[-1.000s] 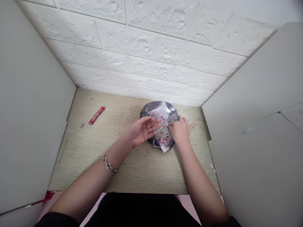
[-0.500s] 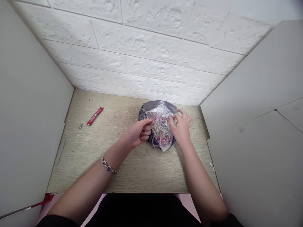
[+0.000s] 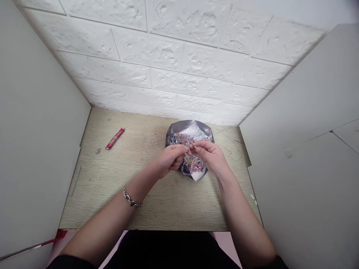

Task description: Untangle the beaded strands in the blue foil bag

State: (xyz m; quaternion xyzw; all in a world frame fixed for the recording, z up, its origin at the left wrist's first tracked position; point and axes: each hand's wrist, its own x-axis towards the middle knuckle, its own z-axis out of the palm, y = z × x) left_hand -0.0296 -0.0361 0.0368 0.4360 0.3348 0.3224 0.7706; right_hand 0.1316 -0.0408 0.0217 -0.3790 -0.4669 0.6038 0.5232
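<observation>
A silver-lined bag filled with small red, pink, white and yellow beads stands toward the back of the table. Over its middle, my left hand is closed in a pinch, and what it grips is too small to make out. My right hand meets it fingertip to fingertip from the right, pinching a tiny pale item, perhaps a bead. The hands hide part of the beads.
On the wooden table, a red tube lies at the left, near small metal pieces. Thin threads lie right of the bag. A white brick-patterned wall rises behind, with grey panels on both sides.
My right hand has moved left and slightly down from the bag's right side, and its fingertips now meet those of my left hand. My left hand has shifted slightly right.
</observation>
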